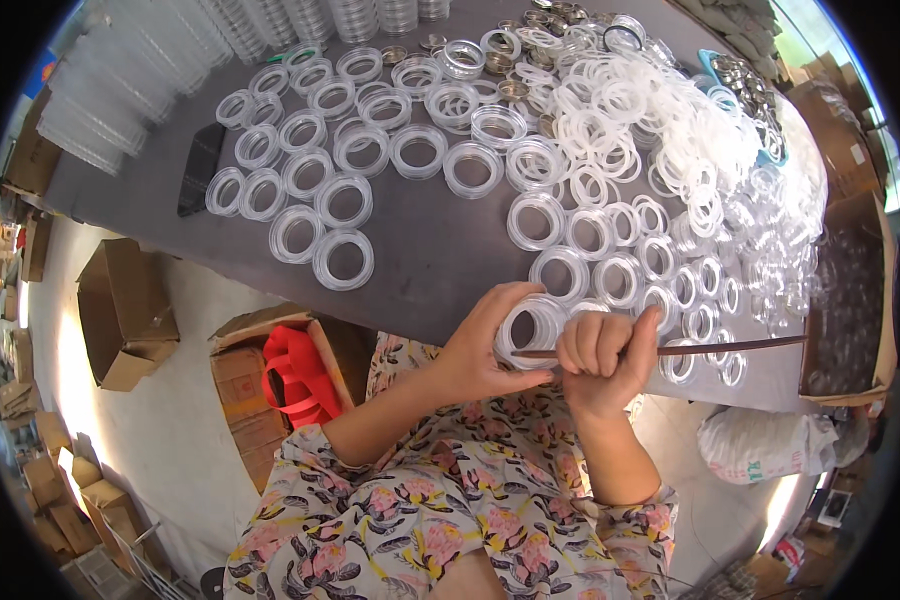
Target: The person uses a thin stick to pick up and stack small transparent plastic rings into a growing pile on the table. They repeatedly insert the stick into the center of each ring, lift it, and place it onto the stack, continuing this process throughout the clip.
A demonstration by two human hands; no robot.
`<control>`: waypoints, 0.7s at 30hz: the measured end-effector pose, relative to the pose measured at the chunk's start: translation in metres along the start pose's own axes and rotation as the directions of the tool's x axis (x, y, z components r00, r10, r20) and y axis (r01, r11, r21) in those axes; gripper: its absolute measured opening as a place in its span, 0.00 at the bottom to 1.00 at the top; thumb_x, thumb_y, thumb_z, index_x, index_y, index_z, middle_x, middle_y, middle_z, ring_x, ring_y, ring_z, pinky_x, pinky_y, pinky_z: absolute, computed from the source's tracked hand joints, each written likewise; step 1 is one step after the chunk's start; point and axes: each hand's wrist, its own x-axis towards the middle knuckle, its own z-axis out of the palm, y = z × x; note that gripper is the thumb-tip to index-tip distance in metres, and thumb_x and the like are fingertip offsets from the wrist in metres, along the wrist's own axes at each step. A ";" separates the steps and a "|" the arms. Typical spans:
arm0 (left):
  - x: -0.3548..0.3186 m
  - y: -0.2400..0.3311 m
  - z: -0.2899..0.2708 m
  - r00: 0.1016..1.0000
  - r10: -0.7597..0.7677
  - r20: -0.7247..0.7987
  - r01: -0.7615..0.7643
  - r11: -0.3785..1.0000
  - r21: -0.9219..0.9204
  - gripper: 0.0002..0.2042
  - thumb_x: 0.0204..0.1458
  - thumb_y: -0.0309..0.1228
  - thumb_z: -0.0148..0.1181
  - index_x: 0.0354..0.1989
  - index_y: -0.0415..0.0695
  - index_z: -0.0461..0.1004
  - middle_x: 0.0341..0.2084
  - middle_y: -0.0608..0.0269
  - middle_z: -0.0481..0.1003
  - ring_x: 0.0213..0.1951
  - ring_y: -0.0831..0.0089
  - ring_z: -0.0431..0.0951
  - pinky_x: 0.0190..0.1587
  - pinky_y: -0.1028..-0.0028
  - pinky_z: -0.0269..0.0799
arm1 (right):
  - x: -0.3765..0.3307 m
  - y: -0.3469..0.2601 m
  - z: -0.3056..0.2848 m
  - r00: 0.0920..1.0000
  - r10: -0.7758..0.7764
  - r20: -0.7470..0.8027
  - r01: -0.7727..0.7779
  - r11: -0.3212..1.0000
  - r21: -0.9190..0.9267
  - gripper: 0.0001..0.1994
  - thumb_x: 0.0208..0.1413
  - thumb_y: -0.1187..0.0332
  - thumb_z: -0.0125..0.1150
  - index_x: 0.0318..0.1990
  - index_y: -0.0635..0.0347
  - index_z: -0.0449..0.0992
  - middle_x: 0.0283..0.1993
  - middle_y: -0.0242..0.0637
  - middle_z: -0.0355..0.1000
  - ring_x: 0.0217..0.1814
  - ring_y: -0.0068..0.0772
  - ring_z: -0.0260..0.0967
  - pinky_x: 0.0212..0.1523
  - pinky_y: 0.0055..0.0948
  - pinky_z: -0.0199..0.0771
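Tabletop in dark grey is being crowded by clear rings, which are being spread in loose groups over its left and middle parts. Toward the far right, it is being buried under a heap of whitish rings, beside which small metal pieces are being held in a blue tray. The far left corner is being taken up by tall stacks of clear plastic pieces, and a dark flat rectangle is being left uncovered near the left edge.

At the near edge, a clear ring piece is being grasped by the left hand, with its opening being turned upward. A thin brown strip is being clenched in the right fist; its left end is being held at the near side of the ring piece, and its other end is being pointed toward an open carton at the table's right. Whether the two are touching is not being shown clearly.

Below, the pale floor is being occupied by an open brown carton, a second carton from which red material is being spilled, and a white sack at the right. The room's left side is being lined with piled boxes.
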 end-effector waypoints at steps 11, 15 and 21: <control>-0.002 -0.003 0.002 0.999 -0.014 -0.040 0.015 1.000 0.019 0.38 0.29 0.30 0.69 0.52 0.39 0.56 0.46 0.55 0.60 0.50 0.65 0.62 0.52 0.70 0.56 | 0.012 -0.028 0.005 0.994 0.085 0.072 -0.036 0.858 -0.513 0.28 0.60 0.57 0.31 0.06 0.57 0.51 0.07 0.29 0.49 0.10 0.20 0.43 0.13 0.22 0.42; 0.001 0.000 0.002 0.999 -0.006 -0.033 0.007 0.999 0.038 0.38 0.28 0.31 0.69 0.51 0.38 0.56 0.46 0.53 0.61 0.49 0.62 0.62 0.51 0.68 0.56 | 0.008 -0.013 0.013 0.994 0.096 -0.042 -0.104 0.949 -0.299 0.28 0.60 0.58 0.32 0.06 0.56 0.51 0.06 0.28 0.48 0.08 0.20 0.41 0.13 0.22 0.41; 0.002 0.000 0.003 0.998 -0.007 -0.066 0.010 0.999 0.039 0.38 0.28 0.35 0.69 0.51 0.38 0.57 0.45 0.52 0.62 0.48 0.58 0.63 0.50 0.66 0.57 | 0.017 -0.019 0.016 0.996 0.079 -0.030 -0.084 0.923 -0.375 0.27 0.60 0.59 0.33 0.07 0.55 0.49 0.06 0.27 0.45 0.08 0.19 0.41 0.12 0.22 0.40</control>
